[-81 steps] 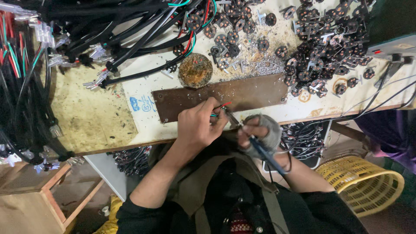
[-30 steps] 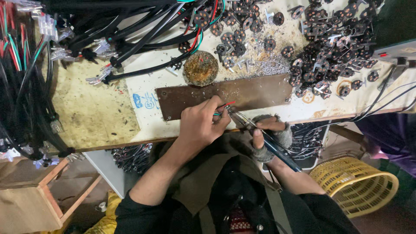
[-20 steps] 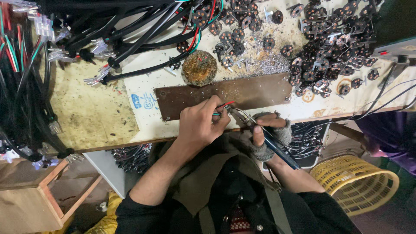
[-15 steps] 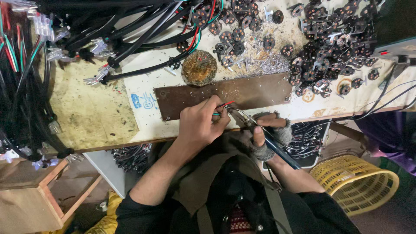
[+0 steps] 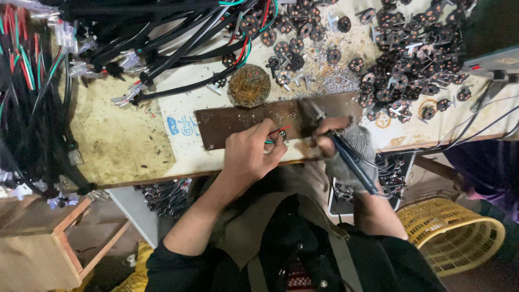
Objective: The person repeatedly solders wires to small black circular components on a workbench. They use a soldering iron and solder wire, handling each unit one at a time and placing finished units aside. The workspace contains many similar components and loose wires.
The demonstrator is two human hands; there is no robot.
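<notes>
The soldering iron (image 5: 346, 157) runs diagonally, its tip up-left over the brown metal plate (image 5: 238, 121) and its dark handle down-right toward the person. The gloved right hand (image 5: 346, 148) is wrapped closed around its handle. Just left of the tip, the left hand (image 5: 251, 154) pinches thin red and green wires (image 5: 278, 132) over the plate's near edge.

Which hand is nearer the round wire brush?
Left. The left hand sits just below the brush, over the brown plate. The right hand, holding the soldering iron, is farther off to the side.
</notes>
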